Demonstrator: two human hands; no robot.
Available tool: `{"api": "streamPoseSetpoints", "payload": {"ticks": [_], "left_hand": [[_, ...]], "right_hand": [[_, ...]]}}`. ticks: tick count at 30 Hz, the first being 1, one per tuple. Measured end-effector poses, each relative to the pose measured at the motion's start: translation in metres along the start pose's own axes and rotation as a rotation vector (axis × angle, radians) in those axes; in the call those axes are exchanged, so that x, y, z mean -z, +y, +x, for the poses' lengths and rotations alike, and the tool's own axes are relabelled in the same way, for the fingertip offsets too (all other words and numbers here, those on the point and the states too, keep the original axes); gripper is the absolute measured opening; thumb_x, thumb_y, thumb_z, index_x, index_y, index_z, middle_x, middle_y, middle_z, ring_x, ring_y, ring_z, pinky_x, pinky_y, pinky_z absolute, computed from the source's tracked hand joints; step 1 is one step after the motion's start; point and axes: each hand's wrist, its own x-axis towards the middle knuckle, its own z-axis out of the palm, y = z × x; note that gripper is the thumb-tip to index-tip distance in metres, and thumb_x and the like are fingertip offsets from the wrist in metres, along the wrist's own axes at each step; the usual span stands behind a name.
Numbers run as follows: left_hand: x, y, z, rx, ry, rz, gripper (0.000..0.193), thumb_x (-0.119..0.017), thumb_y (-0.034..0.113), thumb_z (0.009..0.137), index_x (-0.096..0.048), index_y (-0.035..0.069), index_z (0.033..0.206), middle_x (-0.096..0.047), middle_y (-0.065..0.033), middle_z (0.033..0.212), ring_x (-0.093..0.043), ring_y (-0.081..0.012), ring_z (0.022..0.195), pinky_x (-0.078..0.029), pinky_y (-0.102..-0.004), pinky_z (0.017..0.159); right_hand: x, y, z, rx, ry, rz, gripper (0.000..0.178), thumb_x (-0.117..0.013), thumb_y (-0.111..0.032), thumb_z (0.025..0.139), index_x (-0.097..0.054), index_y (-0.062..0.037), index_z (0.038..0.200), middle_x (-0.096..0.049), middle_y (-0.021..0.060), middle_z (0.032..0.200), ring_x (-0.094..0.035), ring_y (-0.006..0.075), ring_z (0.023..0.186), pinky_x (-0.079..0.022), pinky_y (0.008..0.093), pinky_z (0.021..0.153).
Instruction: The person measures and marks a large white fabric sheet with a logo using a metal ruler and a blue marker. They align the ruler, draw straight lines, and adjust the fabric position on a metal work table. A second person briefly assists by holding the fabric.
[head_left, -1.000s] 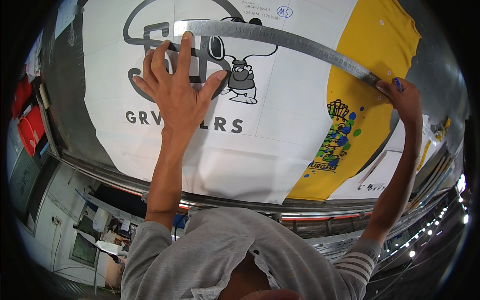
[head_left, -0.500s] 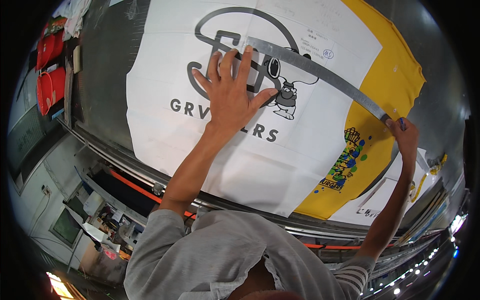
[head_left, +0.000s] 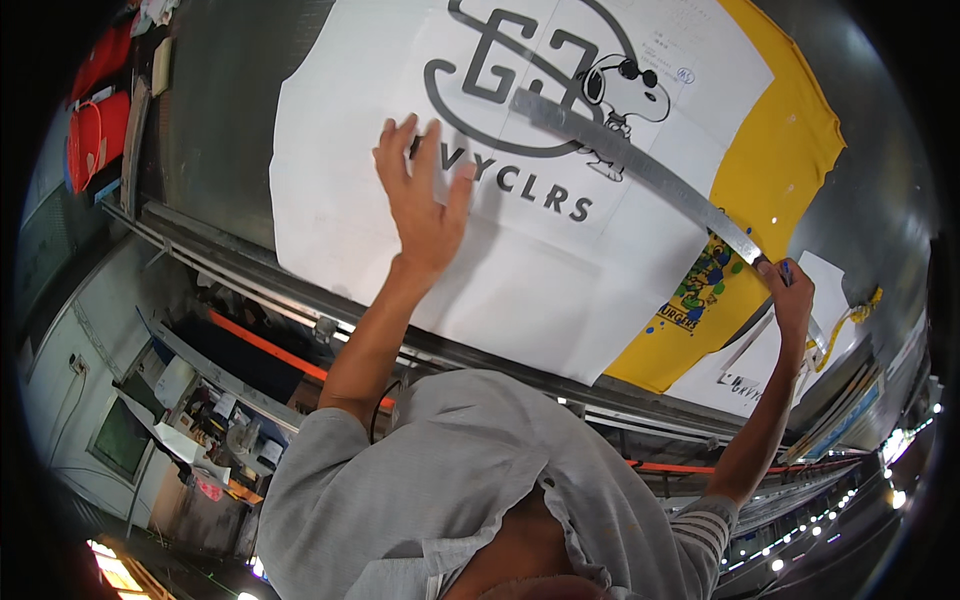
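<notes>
A large white sheet [head_left: 440,290] with a grey line emblem, dark lettering and a cartoon dog [head_left: 630,95] lies over a yellow fabric piece [head_left: 790,130]. Across both runs a long metal ruler [head_left: 650,170], slanting from the emblem down to the right. My right hand [head_left: 791,292] grips the ruler near its right end, with a blue-tipped pen [head_left: 787,270] also between its fingers. Left of the ruler and apart from it, my left hand [head_left: 422,205] is over the sheet beside the lettering, fingers spread and holding nothing.
Coloured cartoon print [head_left: 690,290] shows on the yellow fabric. Further right lie another printed white sheet [head_left: 735,390] and a yellow tape-like strip [head_left: 850,320]. Red containers [head_left: 98,140] stand at the far left. A metal rail [head_left: 270,295] follows the table's near edge.
My left hand has come away from the ruler's left end, moving left and nearer me. The ruler has slid nearer me across the emblem, still held by my right hand. The view has shifted.
</notes>
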Motion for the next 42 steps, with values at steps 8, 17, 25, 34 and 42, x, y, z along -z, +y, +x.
{"api": "streamPoseSetpoints", "payload": {"ticks": [8,17,25,34,42], "left_hand": [[-0.013,0.013,-0.068,-0.055,-0.281,0.155,0.068,-0.063,0.049,0.091,-0.050,0.006,0.142,-0.033,-0.0223,0.150,-0.022,-0.0459,0.143,0.000,-0.0706,0.110],[-0.028,0.009,-0.051,-0.076,-0.249,0.279,0.077,-0.065,0.061,0.084,-0.049,0.015,0.144,-0.037,-0.0161,0.141,-0.029,-0.0426,0.130,0.000,-0.0776,0.101],[-0.038,0.011,-0.049,-0.090,-0.228,0.364,0.079,-0.062,0.069,0.083,-0.051,0.019,0.143,-0.035,-0.0177,0.138,-0.028,-0.0418,0.127,-0.005,-0.0806,0.095],[-0.042,0.006,-0.050,-0.112,-0.180,0.386,0.081,-0.065,0.069,0.080,-0.051,0.020,0.143,-0.034,-0.0169,0.138,-0.028,-0.0425,0.124,-0.010,-0.0802,0.092],[-0.047,0.000,-0.051,-0.143,-0.127,0.383,0.081,-0.072,0.066,0.074,-0.055,0.019,0.138,-0.036,-0.0156,0.139,-0.027,-0.0424,0.129,-0.007,-0.0818,0.097]], "right_hand": [[-0.047,0.005,-0.036,-0.025,-0.048,-0.109,0.051,-0.077,-0.048,0.080,-0.060,-0.0008,0.078,-0.053,0.0104,0.060,-0.047,0.0234,0.056,-0.041,0.0386,0.057],[-0.048,-0.001,-0.035,-0.050,-0.049,-0.187,0.052,-0.073,-0.055,0.081,-0.066,-0.0036,0.088,-0.062,0.0139,0.069,-0.058,0.0299,0.062,-0.046,0.0405,0.062],[-0.051,-0.005,-0.035,-0.058,-0.039,-0.131,0.049,-0.074,-0.051,0.082,-0.067,-0.0025,0.090,-0.061,0.0127,0.067,-0.056,0.0250,0.060,-0.046,0.0379,0.062],[-0.052,0.001,-0.027,-0.083,-0.057,-0.067,0.045,-0.077,-0.042,0.082,-0.062,0.0003,0.078,-0.050,0.0050,0.059,-0.041,0.0140,0.057,-0.039,0.0328,0.056],[-0.042,-0.021,-0.034,-0.160,-0.084,-0.070,0.047,-0.074,-0.045,0.084,-0.066,0.0012,0.084,-0.058,0.0056,0.065,-0.048,0.0120,0.060,-0.041,0.0312,0.059]]}}
